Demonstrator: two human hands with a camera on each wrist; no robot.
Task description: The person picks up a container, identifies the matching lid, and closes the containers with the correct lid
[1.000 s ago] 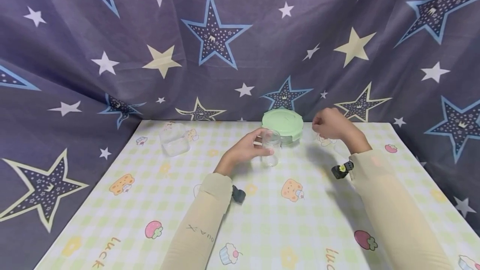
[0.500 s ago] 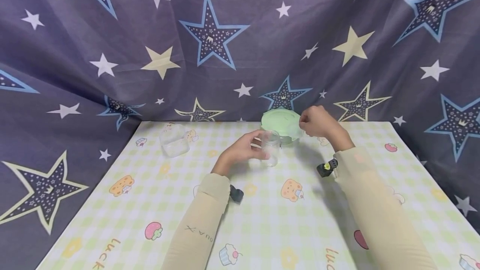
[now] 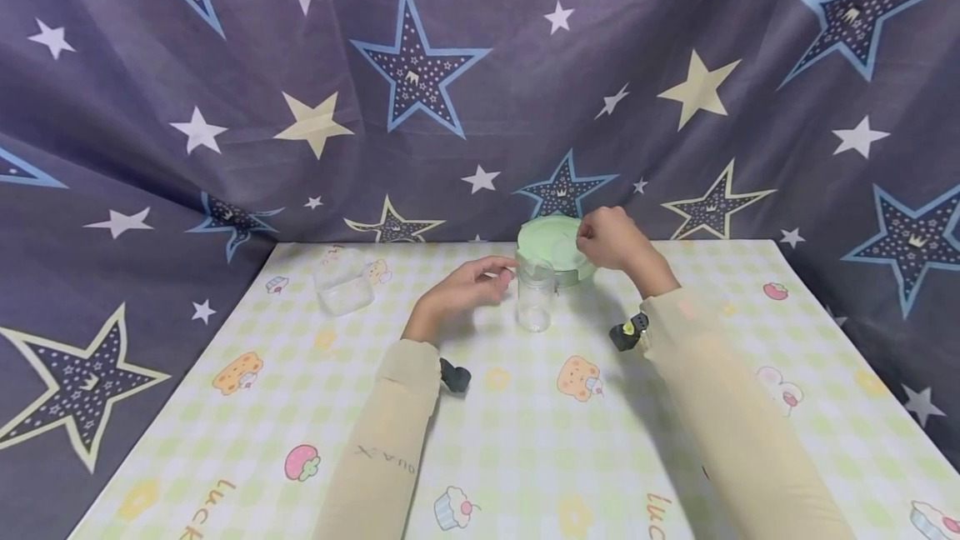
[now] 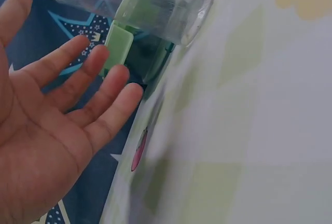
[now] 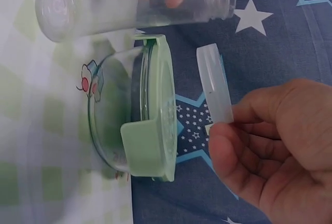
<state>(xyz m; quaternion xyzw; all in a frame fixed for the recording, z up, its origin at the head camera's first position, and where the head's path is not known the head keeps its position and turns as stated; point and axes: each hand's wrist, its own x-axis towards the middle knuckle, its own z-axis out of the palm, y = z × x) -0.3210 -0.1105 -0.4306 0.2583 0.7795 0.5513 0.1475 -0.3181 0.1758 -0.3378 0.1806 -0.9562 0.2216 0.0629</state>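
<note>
A clear plastic jar (image 3: 535, 302) stands upright and uncapped on the table. My left hand (image 3: 472, 286) is beside it with its fingers spread; in the left wrist view the palm shows bare, apart from the jar. My right hand (image 3: 611, 238) pinches a translucent white lid (image 5: 214, 83) by its edge between thumb and finger. Behind the jar sits a round glass food container (image 5: 116, 107) with a green clip-on lid (image 3: 555, 240). The pinched lid is held above that green lid, to the right of the jar's mouth.
A clear, open plastic box (image 3: 345, 286) stands at the table's back left. The patterned tablecloth (image 3: 510, 440) ends at the back against a star-print curtain (image 3: 465, 165). Both sleeves carry a small black device at the wrist.
My right hand has moved left with the white lid, from right of the green-lidded container to over it. My left hand has let go of the jar and drawn slightly left.
</note>
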